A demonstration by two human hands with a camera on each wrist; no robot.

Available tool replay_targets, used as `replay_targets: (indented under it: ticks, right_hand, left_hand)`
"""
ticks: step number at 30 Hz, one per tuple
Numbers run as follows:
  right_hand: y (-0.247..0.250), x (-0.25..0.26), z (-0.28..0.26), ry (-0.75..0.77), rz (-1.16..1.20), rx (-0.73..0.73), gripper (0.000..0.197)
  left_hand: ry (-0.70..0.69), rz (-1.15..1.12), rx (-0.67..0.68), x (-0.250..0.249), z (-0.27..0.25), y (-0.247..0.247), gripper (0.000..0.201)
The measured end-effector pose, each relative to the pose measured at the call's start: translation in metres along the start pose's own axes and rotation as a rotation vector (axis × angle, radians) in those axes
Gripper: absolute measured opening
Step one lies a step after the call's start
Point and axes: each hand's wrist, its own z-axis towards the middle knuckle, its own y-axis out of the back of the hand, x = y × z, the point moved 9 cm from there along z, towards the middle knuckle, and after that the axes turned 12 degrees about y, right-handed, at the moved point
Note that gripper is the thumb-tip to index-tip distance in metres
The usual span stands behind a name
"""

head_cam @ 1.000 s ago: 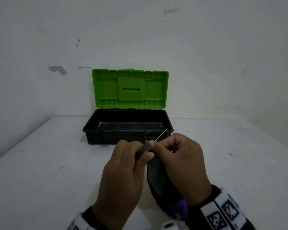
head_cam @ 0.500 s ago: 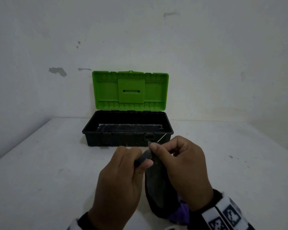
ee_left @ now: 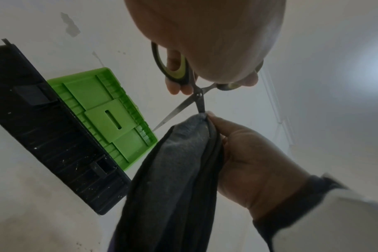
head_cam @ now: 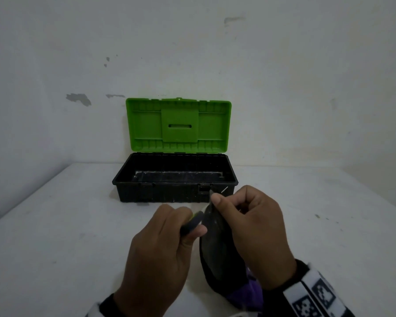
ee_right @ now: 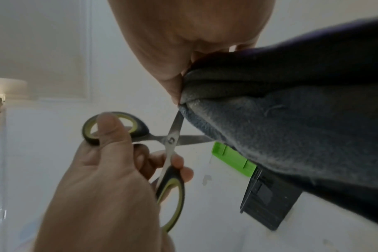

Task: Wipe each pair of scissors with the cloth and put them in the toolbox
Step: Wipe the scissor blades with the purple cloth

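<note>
Cloth [ee_left: 179, 153] pinched by right hand [head_cam: 256, 236] hides one scissors [ee_right: 173, 141] blade tip.

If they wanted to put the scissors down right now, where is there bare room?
The white table lies bare left of the left hand, and right of the right hand and the toolbox. The open toolbox floor looks bare too. It is crowded in the middle, where both hands, the scissors and the cloth meet in front of the toolbox.

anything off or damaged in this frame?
Nothing stands out. The left hand holds the scissors with blades spread, and the right hand pinches the cloth around one blade. The toolbox sits open.
</note>
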Motion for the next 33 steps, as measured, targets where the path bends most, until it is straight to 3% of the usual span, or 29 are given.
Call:
replay_targets:
  ticks: [4, 8, 12, 17, 22, 24, 29, 33]
  right_hand:
    - [0.015, -0.009, 0.01, -0.018, 0.002, -0.094, 0.028]
    - [0.003, -0.001, 0.001, -0.005, 0.023, -0.028, 0.027]
    - [0.014, -0.011, 0.008, -0.043, 0.014, -0.102, 0.028]
    - [0.005, -0.001, 0.001, -0.027, 0.047, -0.038, 0.028]
    - [0.025, -0.028, 0.02, -0.089, 0.058, -0.147, 0.032]
    - [0.035, -0.039, 0.025, -0.119, 0.116, -0.184, 0.03]
    - [0.047, -0.038, 0.031, -0.105, 0.193, -0.061, 0.023]
    - [0.034, -0.025, 0.019, -0.075, 0.319, 0.076, 0.023]
  left_hand:
    - [0.006, 0.001, 0.005, 0.0, -0.001, -0.001, 0.034]
    - [0.022, -0.027, -0.007, 0.002, 0.0, 0.002, 0.034]
    - [0.024, -0.021, -0.001, 0.002, -0.001, 0.001, 0.034]
    - [0.015, -0.02, -0.007, 0.002, -0.003, 0.003, 0.035]
    - [0.104, -0.064, 0.024, 0.013, -0.004, -0.001, 0.033]
    - [0.276, -0.204, 0.029, 0.024, -0.002, 0.002, 0.034]
    - [1.008, -0.701, 0.138, 0.068, -0.009, -0.019, 0.036]
    - [1.309, -0.988, 0.167, 0.077, -0.019, -0.039, 0.034]
